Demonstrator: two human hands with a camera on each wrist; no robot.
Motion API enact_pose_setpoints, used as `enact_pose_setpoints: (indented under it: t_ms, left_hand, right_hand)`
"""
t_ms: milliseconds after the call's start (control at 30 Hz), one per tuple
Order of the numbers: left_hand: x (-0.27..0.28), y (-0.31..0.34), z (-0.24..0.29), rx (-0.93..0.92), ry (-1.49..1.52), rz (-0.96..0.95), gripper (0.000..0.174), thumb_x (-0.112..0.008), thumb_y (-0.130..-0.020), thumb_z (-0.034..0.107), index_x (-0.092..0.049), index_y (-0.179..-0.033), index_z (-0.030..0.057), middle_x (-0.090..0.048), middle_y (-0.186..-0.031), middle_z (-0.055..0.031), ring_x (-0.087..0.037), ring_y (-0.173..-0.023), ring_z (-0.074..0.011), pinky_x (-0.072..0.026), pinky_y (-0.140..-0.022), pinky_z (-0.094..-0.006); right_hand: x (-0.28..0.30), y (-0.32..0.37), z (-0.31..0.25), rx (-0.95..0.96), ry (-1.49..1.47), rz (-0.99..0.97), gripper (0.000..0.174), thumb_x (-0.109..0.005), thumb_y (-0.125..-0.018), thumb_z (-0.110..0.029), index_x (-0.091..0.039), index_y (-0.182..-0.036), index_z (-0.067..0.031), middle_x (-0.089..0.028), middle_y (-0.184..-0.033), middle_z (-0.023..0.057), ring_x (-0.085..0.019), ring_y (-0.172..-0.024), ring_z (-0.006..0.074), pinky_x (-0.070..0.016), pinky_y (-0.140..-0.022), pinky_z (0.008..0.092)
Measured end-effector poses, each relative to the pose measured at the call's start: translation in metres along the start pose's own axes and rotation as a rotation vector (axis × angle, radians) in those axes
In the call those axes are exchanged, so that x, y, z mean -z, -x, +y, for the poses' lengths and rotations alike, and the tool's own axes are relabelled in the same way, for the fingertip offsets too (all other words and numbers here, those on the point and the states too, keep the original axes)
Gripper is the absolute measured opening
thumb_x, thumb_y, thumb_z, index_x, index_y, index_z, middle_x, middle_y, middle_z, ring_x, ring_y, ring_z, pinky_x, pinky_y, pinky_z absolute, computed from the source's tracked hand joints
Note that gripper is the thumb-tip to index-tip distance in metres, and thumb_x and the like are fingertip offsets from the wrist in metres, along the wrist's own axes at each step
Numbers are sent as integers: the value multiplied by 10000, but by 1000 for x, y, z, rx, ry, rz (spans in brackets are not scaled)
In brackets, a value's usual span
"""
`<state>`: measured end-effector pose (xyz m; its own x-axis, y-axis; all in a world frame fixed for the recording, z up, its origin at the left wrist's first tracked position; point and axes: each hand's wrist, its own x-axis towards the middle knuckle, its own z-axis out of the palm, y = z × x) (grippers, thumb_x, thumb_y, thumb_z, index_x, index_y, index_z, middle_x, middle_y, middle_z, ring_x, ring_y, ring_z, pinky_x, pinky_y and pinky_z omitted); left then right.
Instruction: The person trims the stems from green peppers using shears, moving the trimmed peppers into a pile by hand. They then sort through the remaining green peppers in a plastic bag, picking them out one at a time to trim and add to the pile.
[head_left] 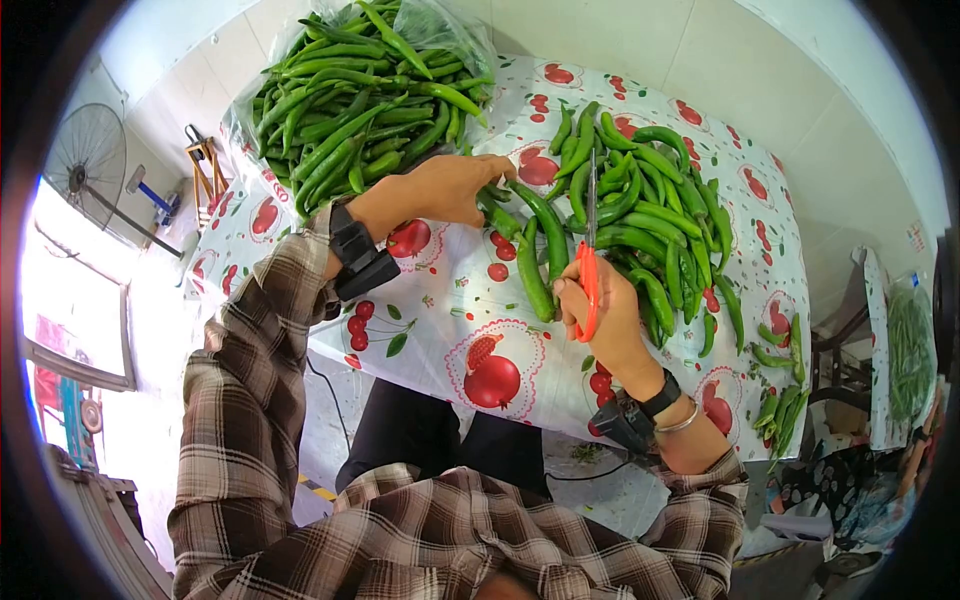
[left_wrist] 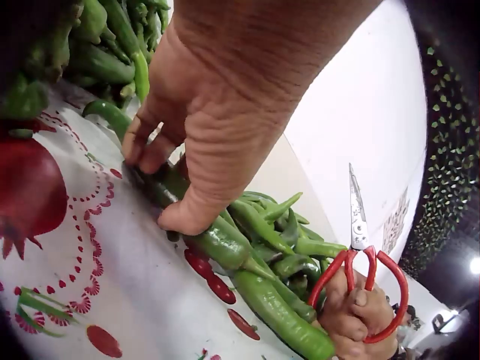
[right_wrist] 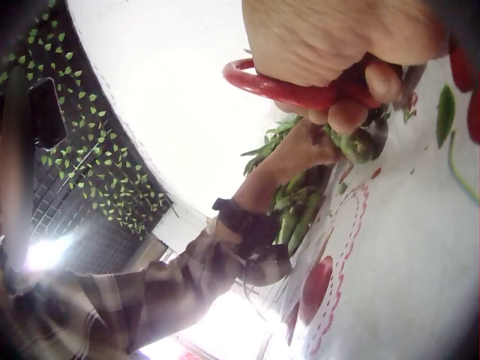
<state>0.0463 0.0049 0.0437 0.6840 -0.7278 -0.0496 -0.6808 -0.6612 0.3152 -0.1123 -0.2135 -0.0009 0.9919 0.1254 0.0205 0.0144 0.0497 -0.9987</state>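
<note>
Your right hand (head_left: 605,315) grips the scissors (head_left: 590,250), with fingers curled through the red handle loops. The blades are together and point away from you across the pomegranate-print tablecloth (head_left: 440,320). Just left of the scissors lie two long peppers (head_left: 540,250), side by side, their near ends beside the handles. Your left hand (head_left: 440,190) sits further left of the scissors, at the far ends of those long peppers. The thumb presses down on one and the fingers curl over its tip, so the hand appears to be pinching it, though the wrist view hides the underside of the fingers. Right of the scissors, up against the blades, spreads a loose pile of peppers (head_left: 660,210). Far left of the scissors, beyond your left hand, an open plastic bag (head_left: 455,35) holds more green peppers.
</note>
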Motion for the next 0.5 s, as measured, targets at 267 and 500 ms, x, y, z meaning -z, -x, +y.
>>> enact_pose_setpoints:
  t_ms: [267,500]
  left_hand:
    - [-10,7,-10,-98,-152,-4,403,-695,-670,158,-586,-1047,67,-526,-1077,-108,-597,-959,-318,-490,-797,-426]
    - [-2,21,18,-193,-229,89,349,-671,-655,95,-535,-975,62,-503,-1010,-106,-571,-959,-310,-489,-783,-417]
  right_hand:
    - [4,-1,2,26,11,-3,105,-601,-912,-92,-529,-879,-23,-500,-625,6,-467,-470,72,-381,-439,229]
    - [4,-1,-1,8,14,16,102,-597,-912,-88,-528,-876,-22,-499,-619,-1,-460,-462,65,-376,-430,221]
